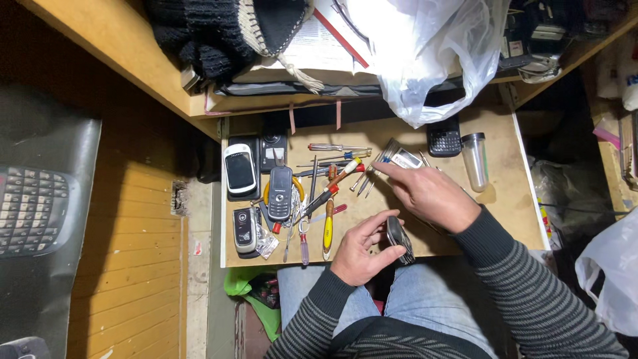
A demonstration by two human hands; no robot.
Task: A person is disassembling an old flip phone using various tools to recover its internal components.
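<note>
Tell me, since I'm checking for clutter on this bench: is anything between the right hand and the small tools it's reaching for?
Nothing visible. The right hand has its fingertips right at the cluster of small metal tools on the wooden board. The left hand holds a dark phone nearer the body, off that path.

Tan wooden pull-out board [512, 199]; silver-white phone [240, 168] at far-left corner; yellow-handled screwdriver [327, 234], red-handled screwdriver [332, 147] mid-board; black keypad phone [444, 139] at far edge; clear tube [475, 161], dark cap; grey-black striped sleeves [531, 292]; blue jeans [425, 306].
</note>
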